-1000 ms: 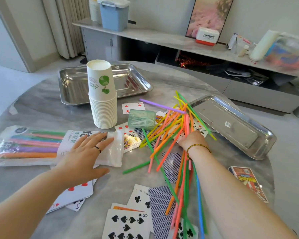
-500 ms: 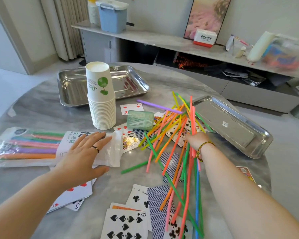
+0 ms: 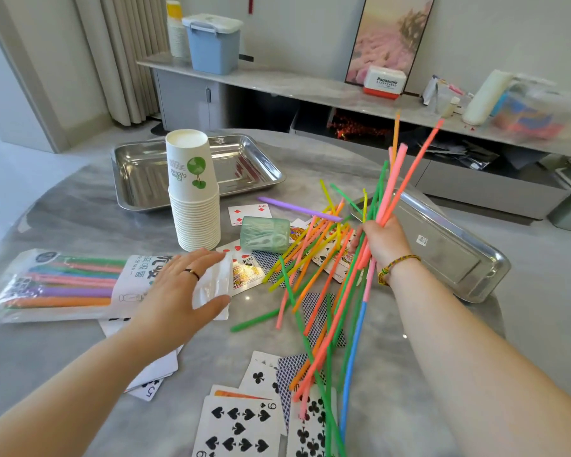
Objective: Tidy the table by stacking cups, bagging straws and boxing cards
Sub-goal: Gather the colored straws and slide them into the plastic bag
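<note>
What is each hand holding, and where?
Right hand grips a bunch of straws near their middle. Left hand rests open on the straw bag, holding nothing.

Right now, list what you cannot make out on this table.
Head view:
- Straw bag mouth: covered by the left hand.
- Cards under the left forearm: faces mostly hidden.
- Nine of spades: cut by the bottom edge.
- Straws in the right hand: overlapping, uncountable.

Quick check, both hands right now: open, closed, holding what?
Left hand: open, fingers flat on the straw bag.
Right hand: closed around a bundle of straws.
</note>
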Tool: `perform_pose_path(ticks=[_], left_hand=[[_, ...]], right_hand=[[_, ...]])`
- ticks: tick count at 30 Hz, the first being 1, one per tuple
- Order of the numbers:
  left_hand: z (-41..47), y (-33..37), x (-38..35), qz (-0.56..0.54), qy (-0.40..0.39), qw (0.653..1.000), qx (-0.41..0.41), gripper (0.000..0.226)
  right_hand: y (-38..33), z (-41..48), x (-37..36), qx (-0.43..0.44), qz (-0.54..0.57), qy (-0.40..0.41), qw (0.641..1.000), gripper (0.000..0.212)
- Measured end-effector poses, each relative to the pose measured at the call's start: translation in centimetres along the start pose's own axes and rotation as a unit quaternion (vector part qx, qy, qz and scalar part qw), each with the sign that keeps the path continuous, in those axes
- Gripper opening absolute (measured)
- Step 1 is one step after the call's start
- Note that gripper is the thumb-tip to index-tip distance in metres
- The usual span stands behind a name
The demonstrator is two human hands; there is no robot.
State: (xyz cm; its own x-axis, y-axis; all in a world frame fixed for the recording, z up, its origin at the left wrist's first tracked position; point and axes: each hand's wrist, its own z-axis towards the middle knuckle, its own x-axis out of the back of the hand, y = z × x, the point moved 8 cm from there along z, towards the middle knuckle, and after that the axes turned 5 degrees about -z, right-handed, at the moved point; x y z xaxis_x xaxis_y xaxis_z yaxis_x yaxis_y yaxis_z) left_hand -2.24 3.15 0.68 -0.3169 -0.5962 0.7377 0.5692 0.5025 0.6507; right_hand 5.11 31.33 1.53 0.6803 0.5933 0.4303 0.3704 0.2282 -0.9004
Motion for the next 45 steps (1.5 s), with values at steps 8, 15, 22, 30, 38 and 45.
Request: perform_pose_path(ticks=[8, 15, 22, 30, 38, 45], left_hand=[[-0.4, 7.8, -7.6, -0.222, -0.138, 0.965, -0.013, 0.068], [2.6, 12.9, -10.1, -0.281, -0.157, 0.946, 0.04, 0.049], [3.3, 13.5, -10.0, -0.363, -0.164, 0.911, 0.108, 0.029], [0.7, 11.1, -7.7, -0.336, -0.257, 0.895, 0.144, 0.017], [-1.3, 7.6, -5.7, -0.271, -0.26, 0.912, 0.166, 0.021], [-2.4, 5.8, -5.0, -0.226, -0.312, 0.905, 0.182, 0.019]], right_hand=[[-5.9, -1.9, 2.4, 0.094, 0.075, 0.044, 0.992, 0.016], [-9.4, -3.9, 3.8, 0.136, 0.177, 0.064, 0.973, 0.024], [-9.6, -4.2, 3.9, 0.121, 0.246, 0.037, 0.961, 0.03], [-8.6, -4.7, 2.4, 0.081, 0.283, -0.025, 0.955, 0.04], [-7.9, -4.0, 0.1, 0.019, 0.365, -0.045, 0.93, 0.037], [-7.4, -3.0, 1.4, 0.025, 0.394, 0.016, 0.919, 0.032]])
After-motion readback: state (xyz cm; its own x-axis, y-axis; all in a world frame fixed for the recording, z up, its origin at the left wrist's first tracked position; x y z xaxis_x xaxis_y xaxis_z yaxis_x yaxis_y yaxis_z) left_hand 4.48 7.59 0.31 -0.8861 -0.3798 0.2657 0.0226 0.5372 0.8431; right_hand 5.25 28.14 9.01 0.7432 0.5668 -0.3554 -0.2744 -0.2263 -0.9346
